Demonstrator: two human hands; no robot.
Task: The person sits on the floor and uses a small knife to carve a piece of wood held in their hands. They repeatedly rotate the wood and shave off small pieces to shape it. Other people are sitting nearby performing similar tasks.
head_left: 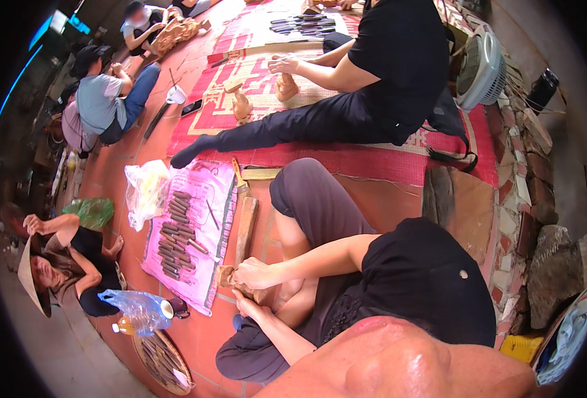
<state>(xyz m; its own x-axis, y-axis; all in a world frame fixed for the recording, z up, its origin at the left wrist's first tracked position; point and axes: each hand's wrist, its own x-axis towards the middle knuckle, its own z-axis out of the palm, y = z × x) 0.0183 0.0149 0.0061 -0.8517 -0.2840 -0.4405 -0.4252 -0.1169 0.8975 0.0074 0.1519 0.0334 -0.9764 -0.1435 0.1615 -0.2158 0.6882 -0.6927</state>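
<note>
A small light-brown wood carving (225, 276) is held low in front of my crossed legs. My left hand (245, 305) grips it from below, the fingers wrapped around its underside. Over its top lies my right hand (255, 272), closed, with the fingers curled down against the wood. Whether a small tool is inside that fist cannot be made out. Just beyond my hands a thick wooden bar (246, 229) lies on the tiles, with a flat brush (240, 179) at its far end. Beside them, many dark chisel-like tools (179, 239) lie in rows on a pink sack (207, 255).
A co-worker in black sits on a red patterned mat (366, 156) near two carved wooden figures (241, 106). To the left are a clear plastic bag (146, 192), a blue bag (137, 310), a cup (177, 308) and a round basket (167, 378) of tools. A fan (482, 69) stands at right.
</note>
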